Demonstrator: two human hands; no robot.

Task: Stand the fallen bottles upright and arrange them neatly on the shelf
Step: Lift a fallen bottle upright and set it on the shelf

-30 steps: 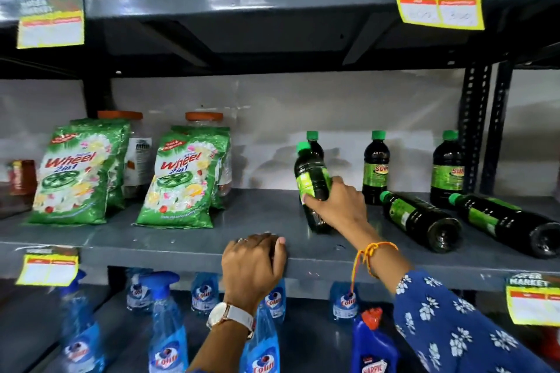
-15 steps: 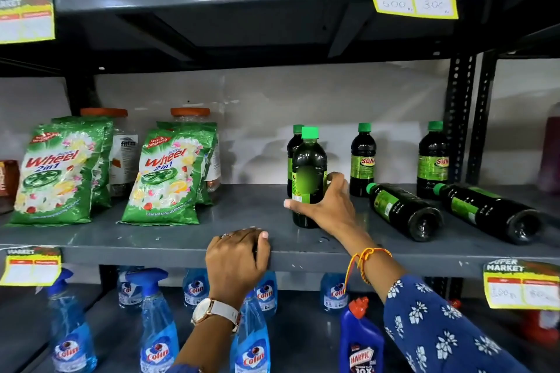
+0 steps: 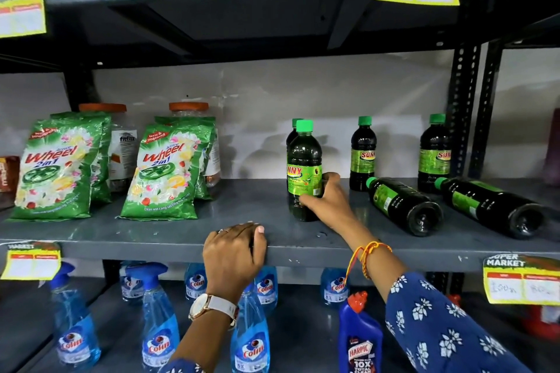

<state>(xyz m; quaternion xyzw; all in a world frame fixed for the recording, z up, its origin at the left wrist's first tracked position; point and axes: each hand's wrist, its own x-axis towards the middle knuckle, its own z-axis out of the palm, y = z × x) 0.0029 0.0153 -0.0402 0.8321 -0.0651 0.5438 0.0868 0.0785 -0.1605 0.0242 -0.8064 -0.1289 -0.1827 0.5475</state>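
A dark bottle with a green cap and green label stands upright on the grey middle shelf. My right hand wraps its lower half. Right behind it another upright bottle is mostly hidden. Two more stand at the back: one in the middle, one by the post. Two bottles lie on their sides to the right, caps pointing back left: the nearer and the farther right. My left hand rests curled over the shelf's front edge.
Green detergent pouches and orange-lidded jars fill the shelf's left part. A perforated upright post stands at the right. Blue spray bottles and a blue toilet-cleaner bottle sit on the lower shelf. Yellow price tags hang from the shelf edges.
The bottle in my right hand has gone from tilted to standing upright on the shelf. My left hand has stayed on the shelf edge.
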